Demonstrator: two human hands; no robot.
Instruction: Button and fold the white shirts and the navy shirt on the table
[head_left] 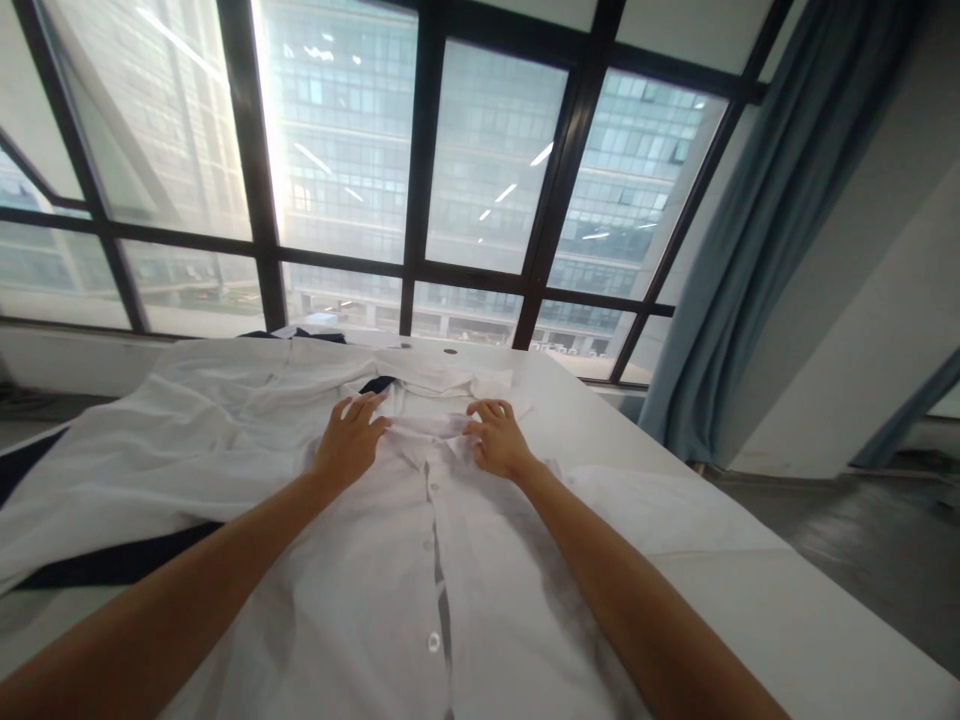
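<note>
A white button-up shirt [375, 570] lies spread face up in front of me, its collar [427, 427] at the far end. Its button placket runs down the middle, with a narrow gap showing dark between the two edges. My left hand [352, 435] pinches the left end of the collar between thumb and fingers. On the opposite end, my right hand [496, 437] grips the collar in the same way. Between the hands the collar band looks stretched straight. The fingertips under the fabric are partly hidden.
More white garments [202, 420] lie to the left, with dark navy cloth [120, 558] showing beneath. The white table [780, 610] has its edge on the right. Behind stand black-framed windows [495, 160]; a blue-grey curtain [757, 240] hangs at right.
</note>
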